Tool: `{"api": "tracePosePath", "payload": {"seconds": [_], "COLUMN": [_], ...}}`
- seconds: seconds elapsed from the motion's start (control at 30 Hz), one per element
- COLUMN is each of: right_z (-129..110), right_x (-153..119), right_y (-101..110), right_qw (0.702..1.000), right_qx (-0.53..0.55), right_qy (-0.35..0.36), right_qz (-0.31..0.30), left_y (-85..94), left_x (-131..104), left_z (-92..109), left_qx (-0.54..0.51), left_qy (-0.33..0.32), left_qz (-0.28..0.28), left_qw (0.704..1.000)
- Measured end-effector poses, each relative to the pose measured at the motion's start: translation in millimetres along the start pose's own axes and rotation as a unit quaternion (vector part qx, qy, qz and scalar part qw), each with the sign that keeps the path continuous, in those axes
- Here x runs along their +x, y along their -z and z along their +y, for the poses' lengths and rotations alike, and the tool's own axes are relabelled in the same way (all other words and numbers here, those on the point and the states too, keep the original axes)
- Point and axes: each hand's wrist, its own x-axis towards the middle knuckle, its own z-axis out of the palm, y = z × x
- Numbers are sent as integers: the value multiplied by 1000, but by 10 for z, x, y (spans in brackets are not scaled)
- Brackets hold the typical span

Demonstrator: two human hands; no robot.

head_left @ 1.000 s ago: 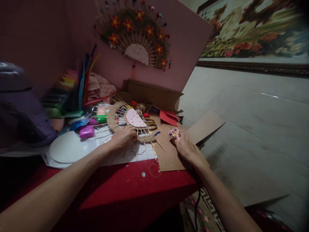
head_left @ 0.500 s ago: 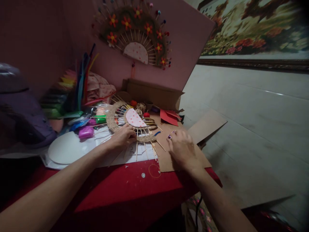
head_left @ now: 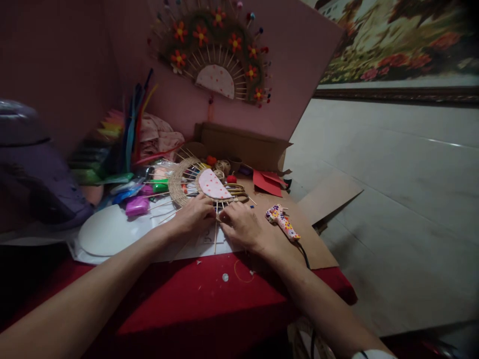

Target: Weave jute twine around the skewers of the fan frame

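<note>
We are pinching twine band of skewer fan with left hand and right hand; we are probably best pressing gently, evenly, sparing skewers.

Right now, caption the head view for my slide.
Left hand and right hand close together at a twine-woven stick fan; a flowered glue gun lies on cardboard.

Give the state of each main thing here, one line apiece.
Left hand: fingers bent at the woven fan, grip partly hidden.
Right hand: fingertips near the left's, grip unclear.
Woven fan: lying down, visible outer stick ends bare.
Glue gun: lying on cardboard, out of both hands.
Red paper: in overlapping pieces.
Decorated fan: displayed upright.
</note>
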Motion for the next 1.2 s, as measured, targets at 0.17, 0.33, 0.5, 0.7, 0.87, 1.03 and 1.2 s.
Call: {"api": "tracePosePath", "payload": {"seconds": [0.17,0.33,0.5,0.7,0.87,1.03,1.2], "right_z": [10,-13,-24,-22,-19,-9,-2], "right_x": [-55,-66,-64,-64,-64,-68,-75], "right_y": [-65,-82,-85,-54,-47,-49,-42], "right_qw": [999,998,998,997,996,996,996], "right_qx": [46,65,67,81,84,86,84], "right_qy": [-5,-13,-11,-8,-8,0,6], "right_qz": [17,20,12,3,3,10,8], "left_y": [34,55,84,155,132,108,117], "left_x": [-4,-8,-15,-15,5,16,17], "left_z": [40,37,39,107,100,86,97], "left_qx": [13,18,21,24,19,12,-5], "left_qy": [-4,-25,-30,-18,-6,-4,2], "left_qz": [-16,-22,-37,-55,-51,-50,-46], "left_qw": [1000,999,999,998,999,999,999]}}
